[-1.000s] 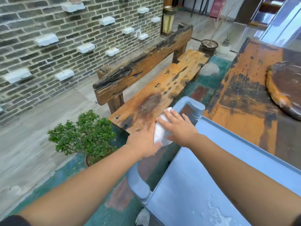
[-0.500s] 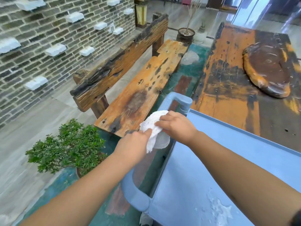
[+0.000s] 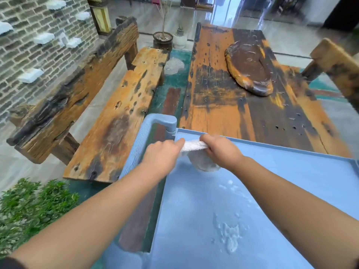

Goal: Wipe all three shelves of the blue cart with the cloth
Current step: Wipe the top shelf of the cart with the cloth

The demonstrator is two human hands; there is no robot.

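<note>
**Both hands on the cloth at the cart's far-left corner**

The left hand and right hand each have fingers curled tight on the white cloth, stretched between them, its loose end drooping onto the top shelf of the blue cart, beside the handle. White residue speckles the near shelf. Beyond, a weathered wooden table; left, a bench.

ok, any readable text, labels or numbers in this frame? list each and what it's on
None. No text shows on the blue cart, its handle, the cloth, the wooden bench, the wooden table or the brick wall.
</note>
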